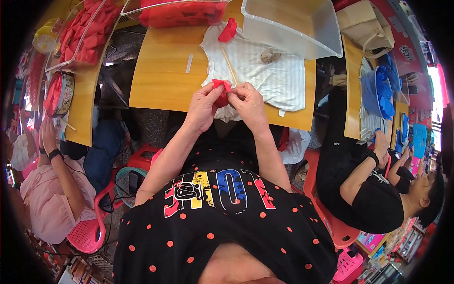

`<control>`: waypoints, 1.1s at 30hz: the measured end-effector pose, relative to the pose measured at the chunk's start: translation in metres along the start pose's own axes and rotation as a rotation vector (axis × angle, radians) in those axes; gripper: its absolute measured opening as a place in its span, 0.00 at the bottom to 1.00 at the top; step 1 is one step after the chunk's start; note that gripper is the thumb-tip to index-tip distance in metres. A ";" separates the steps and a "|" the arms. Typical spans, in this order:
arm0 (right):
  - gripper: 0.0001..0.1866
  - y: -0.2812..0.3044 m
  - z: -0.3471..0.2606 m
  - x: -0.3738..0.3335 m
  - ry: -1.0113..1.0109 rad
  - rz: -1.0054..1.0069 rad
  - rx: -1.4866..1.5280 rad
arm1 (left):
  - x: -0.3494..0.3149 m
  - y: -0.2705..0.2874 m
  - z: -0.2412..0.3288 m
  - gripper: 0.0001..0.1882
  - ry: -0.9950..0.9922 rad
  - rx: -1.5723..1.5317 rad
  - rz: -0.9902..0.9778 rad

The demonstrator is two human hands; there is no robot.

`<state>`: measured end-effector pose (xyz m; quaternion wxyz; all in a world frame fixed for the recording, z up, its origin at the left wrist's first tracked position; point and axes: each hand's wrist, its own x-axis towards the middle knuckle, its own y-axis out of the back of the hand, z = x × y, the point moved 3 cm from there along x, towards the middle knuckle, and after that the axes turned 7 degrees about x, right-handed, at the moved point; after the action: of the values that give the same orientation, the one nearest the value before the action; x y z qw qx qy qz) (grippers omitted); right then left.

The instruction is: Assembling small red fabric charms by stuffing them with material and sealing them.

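Observation:
A small piece of red fabric (pixel 221 97) is pinched between my two hands, just over the table's near edge. My left hand (pixel 203 105) grips its left side with thumb and fingers. The fingers of my right hand (pixel 248 103) are closed at its right side; whether they also hold anything else is hidden. Beyond my hands a thin wooden stick (pixel 229 65) lies on a white striped cloth (pixel 286 85). Another folded red fabric piece (pixel 228 30) rests near the stick's far end. A crumpled greyish lump (pixel 270 56) sits on the cloth to the right.
At the back stand a clear bin of red pieces (pixel 182 13) and a translucent plastic bin (pixel 293 28). A white strip (pixel 189 63) lies on the wooden table (pixel 156 71). People sit at tables on both sides, a blue tub (pixel 373 92) at the right one.

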<state>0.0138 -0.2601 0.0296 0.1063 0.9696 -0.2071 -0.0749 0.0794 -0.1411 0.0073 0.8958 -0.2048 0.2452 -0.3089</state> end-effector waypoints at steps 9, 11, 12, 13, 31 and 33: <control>0.07 -0.010 0.018 0.002 -0.145 -0.039 0.966 | 0.003 -0.002 0.002 0.14 -0.004 -0.087 -0.031; 0.08 -0.010 0.019 0.005 -0.136 -0.061 0.878 | 0.001 -0.003 0.000 0.15 0.004 -0.137 -0.022; 0.08 -0.009 0.020 0.005 -0.137 -0.061 0.878 | 0.000 -0.004 0.002 0.14 -0.028 -0.146 0.009; 0.08 -0.008 0.023 0.005 -0.166 -0.044 0.916 | -0.001 -0.005 0.004 0.14 -0.059 -0.154 0.040; 0.13 -0.005 0.020 0.012 -0.178 0.067 0.514 | -0.002 0.008 -0.012 0.14 0.285 -0.189 -0.055; 0.15 0.001 0.019 0.010 -0.226 0.060 0.746 | -0.001 0.010 -0.010 0.14 0.286 -0.224 -0.007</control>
<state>0.0187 -0.2686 0.0103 -0.2751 0.9207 -0.2590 -0.0978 0.0771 -0.1352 -0.0058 0.8224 -0.2579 0.4022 -0.3088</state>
